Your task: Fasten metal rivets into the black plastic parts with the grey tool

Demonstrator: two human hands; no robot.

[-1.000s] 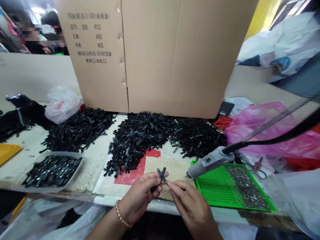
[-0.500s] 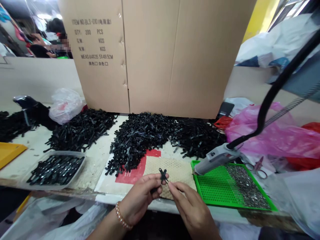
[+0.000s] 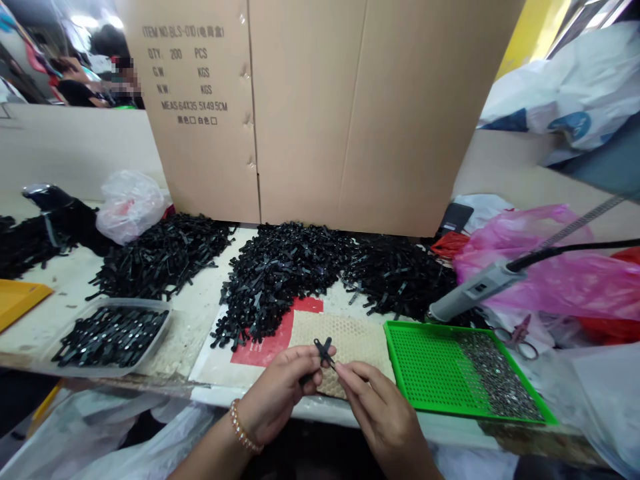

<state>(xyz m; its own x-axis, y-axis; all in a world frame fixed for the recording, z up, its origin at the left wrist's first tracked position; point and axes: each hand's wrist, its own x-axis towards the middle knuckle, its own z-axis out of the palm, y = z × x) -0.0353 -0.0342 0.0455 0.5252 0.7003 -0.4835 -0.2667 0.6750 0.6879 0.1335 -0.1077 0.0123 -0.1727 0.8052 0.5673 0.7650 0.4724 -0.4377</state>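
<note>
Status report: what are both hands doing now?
Left hand pinches black cross-shaped piece. Right hand touches its lower end. Both over honeycomb mat. Nothing between the hands.

A tall brown cardboard carton (image 3: 310,113) is standing behind heaps of black plastic strips (image 3: 280,273); a green perforated plastic tray (image 3: 425,367) is lying on the bench (image 3: 200,313) beside a pink plastic bag (image 3: 530,260).

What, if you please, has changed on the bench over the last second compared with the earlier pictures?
The hanging grey power tool swung right and up, off the green tray to the tray's far right corner; its black cable now runs nearly level. The left hand and right hand pinch the small black cross-shaped part over the honeycomb mat as before. The piles of black parts are unchanged.
</note>
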